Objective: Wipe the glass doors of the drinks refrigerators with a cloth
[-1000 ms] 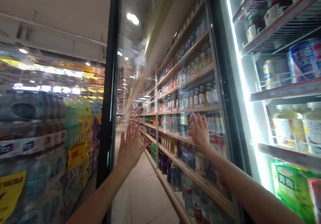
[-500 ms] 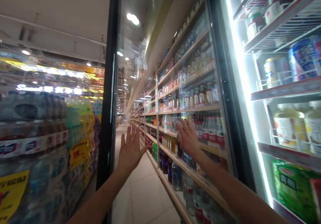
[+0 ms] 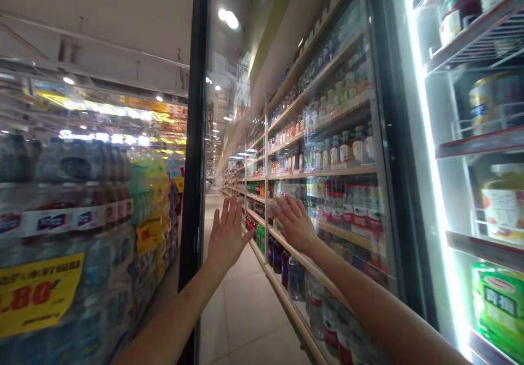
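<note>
A tall glass door (image 3: pixel 245 114) with a black frame (image 3: pixel 197 136) stands swung out from a lit drinks cooler. My left hand (image 3: pixel 228 237) is held up at the glass near the frame's outer edge, fingers spread and holding nothing that I can see. Farther right, my right hand (image 3: pixel 295 223) is stretched out flat toward the same pane, fingers extended. A pale smear shows by its fingertips; I cannot make out whether it is a cloth or a reflection. Whether either palm touches the glass is hard to tell.
Cooler shelves (image 3: pixel 483 147) with jars, cans and a green packet (image 3: pixel 497 299) are at the right. Long bottle shelves (image 3: pixel 319 174) show through or in the glass. Stacked bottle packs (image 3: pixel 77 212) with a yellow price sign (image 3: pixel 41 294) stand left. Tiled floor (image 3: pixel 254 305) lies below.
The view has swung left, so the door and shelves sit farther right. My right hand has moved left across the glass, closer to my left hand, which stays near the frame.
</note>
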A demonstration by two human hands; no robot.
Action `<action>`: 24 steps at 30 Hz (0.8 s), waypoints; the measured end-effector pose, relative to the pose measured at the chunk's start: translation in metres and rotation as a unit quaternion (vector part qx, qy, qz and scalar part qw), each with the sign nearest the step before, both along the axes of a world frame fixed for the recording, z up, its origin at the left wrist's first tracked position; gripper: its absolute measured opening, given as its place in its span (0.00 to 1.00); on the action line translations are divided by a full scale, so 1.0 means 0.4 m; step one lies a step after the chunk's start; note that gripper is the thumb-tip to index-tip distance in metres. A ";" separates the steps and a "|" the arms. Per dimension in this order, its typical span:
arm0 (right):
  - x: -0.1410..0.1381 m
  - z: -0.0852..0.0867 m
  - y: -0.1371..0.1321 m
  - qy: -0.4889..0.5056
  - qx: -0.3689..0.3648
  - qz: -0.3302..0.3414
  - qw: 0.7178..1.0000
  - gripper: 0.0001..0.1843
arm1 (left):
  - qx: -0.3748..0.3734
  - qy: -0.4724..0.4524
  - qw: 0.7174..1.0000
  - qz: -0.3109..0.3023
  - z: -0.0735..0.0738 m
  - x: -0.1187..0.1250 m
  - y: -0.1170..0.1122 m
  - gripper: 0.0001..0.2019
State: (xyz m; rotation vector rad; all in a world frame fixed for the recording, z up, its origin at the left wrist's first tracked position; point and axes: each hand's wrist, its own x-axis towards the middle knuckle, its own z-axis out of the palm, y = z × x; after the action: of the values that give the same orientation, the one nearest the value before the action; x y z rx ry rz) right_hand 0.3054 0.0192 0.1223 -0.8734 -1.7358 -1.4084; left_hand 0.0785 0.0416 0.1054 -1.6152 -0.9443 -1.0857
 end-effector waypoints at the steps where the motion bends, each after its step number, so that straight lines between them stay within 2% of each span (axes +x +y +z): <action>1: 0.002 0.016 0.000 0.022 0.004 -0.002 1.000 0.31 | 0.003 -0.001 1.000 0.001 -0.001 0.002 -0.002 0.37; 5: -0.002 0.077 0.009 0.236 0.071 -0.015 0.969 0.32 | 0.009 0.003 1.000 0.006 -0.005 0.006 -0.008 0.36; 7: -0.031 0.065 0.013 0.206 0.063 -0.015 0.976 0.32 | 0.002 0.014 1.000 0.003 -0.013 -0.007 -0.012 0.36; 9: -0.068 0.031 0.013 0.083 0.023 -0.008 0.996 0.31 | -0.007 0.050 0.999 0.000 -0.028 -0.039 -0.019 0.36; 11: -0.101 0.012 0.013 -0.018 -0.011 0.002 1.000 0.30 | -0.016 0.114 0.993 -0.006 -0.048 -0.088 -0.029 0.35; 12: -0.115 0.018 0.014 -0.028 -0.018 0.004 0.999 0.29 | -0.021 0.146 0.989 -0.009 -0.059 -0.115 -0.034 0.33; 14: -0.147 0.060 0.021 0.024 -0.011 0.007 1.000 0.28 | -0.028 0.195 0.980 -0.015 -0.078 -0.166 -0.046 0.31; 16: -0.189 0.116 0.032 0.105 0.002 0.012 0.994 0.28 | -0.030 0.209 0.977 -0.011 -0.089 -0.201 -0.058 0.28; 18: -0.241 0.144 0.041 0.125 0.003 0.025 0.992 0.29 | -0.023 0.206 0.978 -0.004 -0.096 -0.218 -0.068 0.26; 20: -0.291 0.123 0.045 0.060 -0.010 0.044 0.997 0.29 | -0.010 0.200 0.980 -0.004 -0.101 -0.224 -0.076 0.25; 23: -0.335 0.053 0.042 -0.095 -0.035 0.067 0.993 0.28 | 0.009 0.181 0.983 -0.017 -0.106 -0.241 -0.083 0.26; 24: -0.341 0.042 0.041 -0.132 -0.041 0.072 0.988 0.28 | 0.012 0.173 0.985 -0.018 -0.106 -0.250 -0.083 0.26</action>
State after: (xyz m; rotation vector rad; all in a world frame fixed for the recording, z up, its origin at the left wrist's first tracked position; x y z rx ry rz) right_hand 0.1692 0.0355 0.1391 -0.6095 -2.0250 -1.4147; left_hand -0.0214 0.0082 0.0630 -1.7367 -0.6700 -0.8004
